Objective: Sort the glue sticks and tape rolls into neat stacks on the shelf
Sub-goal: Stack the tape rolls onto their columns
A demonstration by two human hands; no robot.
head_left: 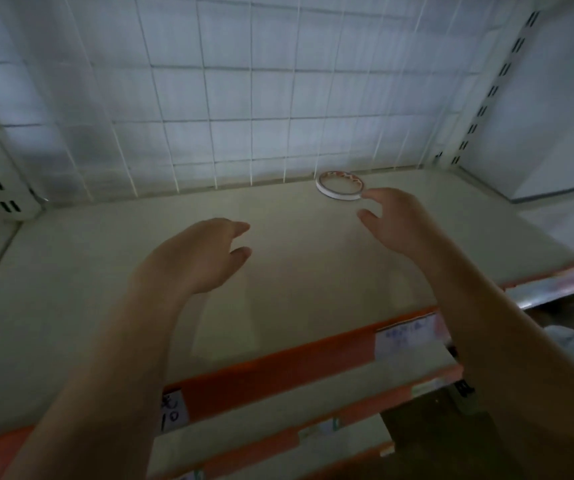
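One tape roll (pixel 340 190) flat at shelf (pixel 278 271) back — right hand (pixel 394 221) spread beside it, left hand (pixel 202 252) loose, empty — likely placing; fetch more next.

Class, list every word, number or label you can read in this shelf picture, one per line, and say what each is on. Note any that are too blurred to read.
"10", handwritten under an unclear character: white tag on the orange shelf edge.
Blue writing, too blurred to read: white price label on the same edge.
Red print, too small to read: tape roll at the back of the shelf.
Labels on the lower shelf edges: too blurred to read.
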